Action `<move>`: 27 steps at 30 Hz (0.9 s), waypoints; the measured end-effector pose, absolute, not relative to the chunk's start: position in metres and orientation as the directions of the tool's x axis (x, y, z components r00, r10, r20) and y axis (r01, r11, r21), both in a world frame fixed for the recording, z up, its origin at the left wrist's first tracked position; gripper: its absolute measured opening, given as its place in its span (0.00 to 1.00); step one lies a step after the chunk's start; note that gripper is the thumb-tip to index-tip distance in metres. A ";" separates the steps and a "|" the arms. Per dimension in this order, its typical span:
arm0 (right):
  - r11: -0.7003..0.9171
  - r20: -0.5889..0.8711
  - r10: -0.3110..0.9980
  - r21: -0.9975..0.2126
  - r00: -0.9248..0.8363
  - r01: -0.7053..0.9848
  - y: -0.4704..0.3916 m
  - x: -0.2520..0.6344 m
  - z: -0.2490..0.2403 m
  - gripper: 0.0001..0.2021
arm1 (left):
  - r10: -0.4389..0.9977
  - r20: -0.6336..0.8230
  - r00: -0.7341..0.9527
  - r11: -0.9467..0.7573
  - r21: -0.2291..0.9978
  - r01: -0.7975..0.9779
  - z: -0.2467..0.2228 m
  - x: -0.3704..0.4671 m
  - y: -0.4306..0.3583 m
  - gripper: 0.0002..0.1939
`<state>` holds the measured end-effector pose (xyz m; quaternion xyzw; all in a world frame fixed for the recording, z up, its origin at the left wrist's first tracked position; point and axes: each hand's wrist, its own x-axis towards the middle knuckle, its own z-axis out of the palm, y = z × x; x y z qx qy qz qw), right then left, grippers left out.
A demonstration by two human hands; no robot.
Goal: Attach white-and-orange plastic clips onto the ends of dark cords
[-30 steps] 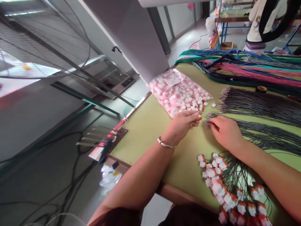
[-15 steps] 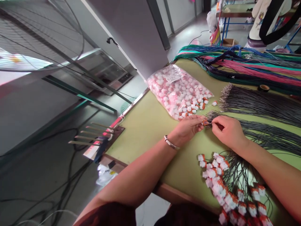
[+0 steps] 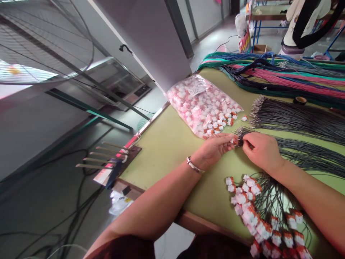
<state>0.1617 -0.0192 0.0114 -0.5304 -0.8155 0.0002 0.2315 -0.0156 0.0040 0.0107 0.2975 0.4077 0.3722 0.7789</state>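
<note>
Between the thumb and fingers of my left hand is a small white-and-orange connector housing. My right hand is pinched close beside it, at the tip end of a bundle of black wires; the wire in its fingers is mostly hidden. Just beyond my left hand lies a clear bag of connector housings, with several loose ones spilling at its mouth. Below my right forearm is a pile of connectors on black wires. A single loose housing sits near the wire tips.
Another black wire bundle lies behind, with a tape roll on it. Long coloured wires cover the far side of the table. A pronged metal fixture is at the left edge, near a fan guard.
The connector in my left hand has turned slightly, showing more of its white side and its face. Both hands stay nearly in place; the whole view has shifted slightly.
</note>
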 end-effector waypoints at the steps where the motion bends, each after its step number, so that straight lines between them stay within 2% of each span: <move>1: 0.436 0.380 0.863 -0.232 -0.332 0.870 -0.019 0.162 0.012 0.11 | 0.821 -0.409 0.398 0.545 0.767 -0.338 0.012 -0.016 0.004 0.04; 4: 0.459 0.394 0.841 -0.158 -0.371 0.874 -0.019 0.163 0.013 0.11 | 0.828 -0.381 0.412 0.521 0.795 -0.310 0.013 -0.017 0.002 0.07; 8: 0.529 0.392 0.796 -0.084 -0.460 0.844 -0.019 0.164 0.013 0.11 | 0.886 -0.319 0.336 0.392 0.903 -0.175 0.009 -0.015 0.001 0.11; 11: 0.502 0.393 0.820 -0.143 -0.417 0.853 -0.018 0.164 0.009 0.09 | 0.906 -0.288 0.310 0.337 0.934 -0.116 0.005 -0.013 0.000 0.14; 14: 0.501 0.380 0.832 -0.197 -0.405 0.843 -0.018 0.165 0.005 0.09 | 0.906 -0.304 0.294 0.361 0.918 -0.165 0.005 -0.012 0.000 0.17; 23: 0.610 0.378 0.760 -0.136 -0.529 0.780 -0.020 0.166 0.002 0.09 | 0.878 -0.300 0.374 0.342 0.938 -0.051 0.005 -0.015 0.002 0.18; 25: 0.586 0.344 0.788 -0.169 -0.510 0.792 -0.020 0.164 0.001 0.09 | 0.876 -0.292 0.383 0.342 0.937 -0.070 0.002 -0.011 0.001 0.17; 27: 0.529 0.322 0.836 -0.262 -0.444 0.807 -0.020 0.162 0.000 0.09 | 0.882 -0.278 0.380 0.342 0.933 -0.113 0.001 -0.008 0.001 0.17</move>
